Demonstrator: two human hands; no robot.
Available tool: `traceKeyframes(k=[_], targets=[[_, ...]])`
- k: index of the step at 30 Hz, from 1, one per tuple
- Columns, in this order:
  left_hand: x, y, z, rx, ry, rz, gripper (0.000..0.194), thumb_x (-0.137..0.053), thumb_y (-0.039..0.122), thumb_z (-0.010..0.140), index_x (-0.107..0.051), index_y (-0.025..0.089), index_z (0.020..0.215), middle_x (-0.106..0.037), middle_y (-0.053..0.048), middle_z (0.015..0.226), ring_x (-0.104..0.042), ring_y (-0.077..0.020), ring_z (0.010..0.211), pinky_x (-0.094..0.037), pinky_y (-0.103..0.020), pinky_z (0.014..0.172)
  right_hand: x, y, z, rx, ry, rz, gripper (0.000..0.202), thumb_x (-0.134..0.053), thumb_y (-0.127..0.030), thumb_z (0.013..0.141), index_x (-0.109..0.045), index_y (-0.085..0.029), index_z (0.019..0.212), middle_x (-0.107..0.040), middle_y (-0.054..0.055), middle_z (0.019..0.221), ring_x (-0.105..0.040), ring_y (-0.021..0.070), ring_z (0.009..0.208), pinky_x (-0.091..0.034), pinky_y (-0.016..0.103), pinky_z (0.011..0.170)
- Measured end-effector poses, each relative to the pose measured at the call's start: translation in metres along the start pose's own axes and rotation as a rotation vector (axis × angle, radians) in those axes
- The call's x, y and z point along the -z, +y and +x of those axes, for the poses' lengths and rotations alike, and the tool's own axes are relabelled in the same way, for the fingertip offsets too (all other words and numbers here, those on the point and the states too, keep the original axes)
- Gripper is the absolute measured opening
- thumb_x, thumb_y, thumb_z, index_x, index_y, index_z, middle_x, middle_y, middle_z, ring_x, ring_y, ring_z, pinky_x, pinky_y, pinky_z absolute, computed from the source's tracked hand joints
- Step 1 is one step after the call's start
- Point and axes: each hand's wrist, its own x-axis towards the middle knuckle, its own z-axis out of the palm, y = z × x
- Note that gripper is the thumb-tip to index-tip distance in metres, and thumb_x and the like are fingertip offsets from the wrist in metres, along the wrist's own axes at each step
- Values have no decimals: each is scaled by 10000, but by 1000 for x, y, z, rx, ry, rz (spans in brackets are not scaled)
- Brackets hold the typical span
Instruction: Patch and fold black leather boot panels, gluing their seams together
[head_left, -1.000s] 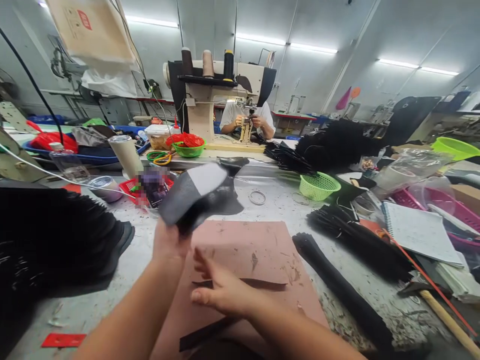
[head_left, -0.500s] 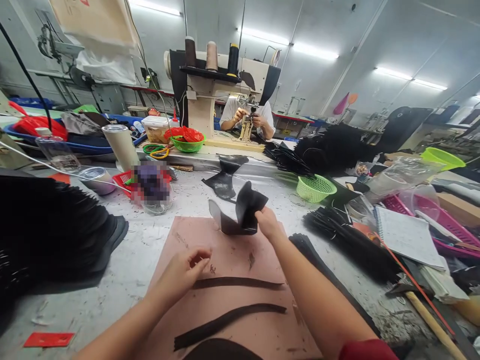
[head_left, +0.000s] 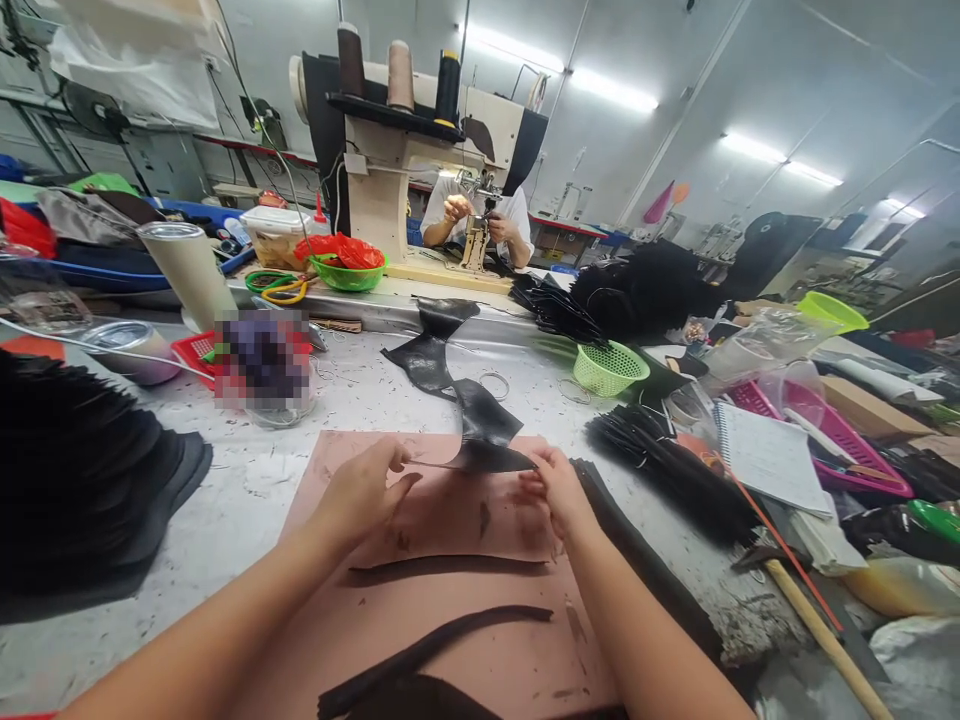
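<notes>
Fingers of the right hand [head_left: 559, 490] pinch the right end of the black piece [head_left: 486, 428] at the far edge of the pink board [head_left: 442, 520]. The left hand [head_left: 364, 492] is over the board, near the piece's left end; whether its fingers grip cannot be determined.

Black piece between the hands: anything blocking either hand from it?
Nothing visible. The right hand pinches the black piece at its right corner; the left hand is at its left edge, grip unclear. The two strips lie nearer the wearer, not between.
</notes>
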Motion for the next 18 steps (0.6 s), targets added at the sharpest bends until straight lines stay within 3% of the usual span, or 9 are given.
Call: traceKeyframes(k=[3,7,12,15,18], targets=[[0,4,6,16,27,-58,164,-517,353,715,-445,228,637,-503,40,589,-472,-148,553,-332,-256,534,-5,2,-12,-154,-177,18,396,-504,-550,696,-553,-160,657,-588,50,542,-515,129,416,-421,245,403],[-1,8,9,68,99,-158,257,-525,302,674,-330,219,530,-399,62,492,-398,-122,498,-286,-239,494,-24,-7,-11,-180,-276,53,441,-397,-524,760,-601,-138,695,-611,74,601,-495,105,419,-376,206,365],[4,-4,9,194,218,-320,299,-567,328,630,-329,210,493,-390,67,471,-408,-114,497,-301,-237,502,-38,-12,10,-41,-117,-26,222,-381,-294,772,-553,-163,719,-536,2,580,-437,90,437,-327,197,394],[17,-22,12,315,328,-450,324,-619,376,596,-353,209,518,-425,67,475,-503,-131,538,-366,-245,546,-32,-15,38,66,8,-147,146,-446,-238,782,-557,-162,839,-586,24,799,-528,116,653,-417,231,558],[24,-34,11,448,465,-594,333,-633,416,592,-372,209,608,-498,61,560,-562,-130,591,-422,-251,600,-29,-20,69,92,34,-283,218,-601,-225,750,-557,-155,952,-559,50,1050,-528,172,920,-433,325,775]])
